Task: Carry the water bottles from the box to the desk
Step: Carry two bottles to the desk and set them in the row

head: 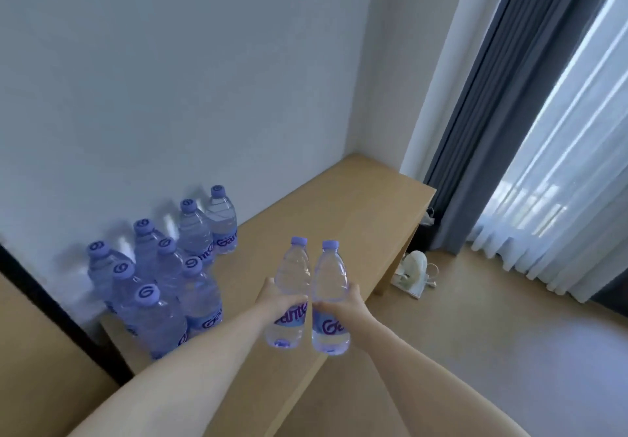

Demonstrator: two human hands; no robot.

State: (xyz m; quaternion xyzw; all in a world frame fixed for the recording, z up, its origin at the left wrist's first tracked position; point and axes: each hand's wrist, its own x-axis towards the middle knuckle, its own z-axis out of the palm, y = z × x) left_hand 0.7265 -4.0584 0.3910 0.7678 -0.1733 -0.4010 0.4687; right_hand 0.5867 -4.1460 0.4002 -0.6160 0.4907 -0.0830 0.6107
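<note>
1. Water bottles are held in both hands at lower centre of the frame — one bottle in the left hand [279, 300], one in the right hand [343, 304], both upright and side by side, their bodies touching or nearly so.
2. Left-held bottle [291, 287] and right-held bottle [330, 295] are clear with lilac caps; the hands cover the upper part of each label, so the purple lettering reads only in part.
3. Each hand is wrapped round the middle of its bottle, thumb toward the other bottle; the fingers on the far sides are hidden behind the plastic.
4. Both held bottles hang above the near edge of the wooden desk [339, 205], which runs from lower left toward the corner of the room at centre right.
5. A cluster of standing bottles [159, 277] fills the desk's left end against the wall (motion blur smears them, and the nearer ones overlap the rest, so a count is unsure).
6. Beside the desk's far leg, at right centre, a small white appliance [416, 268] with a cord lies on the floor — too small to identify.
7. Grey curtains [503, 103] and sheer white ones fill the right of the frame, cut off by its edge.
</note>
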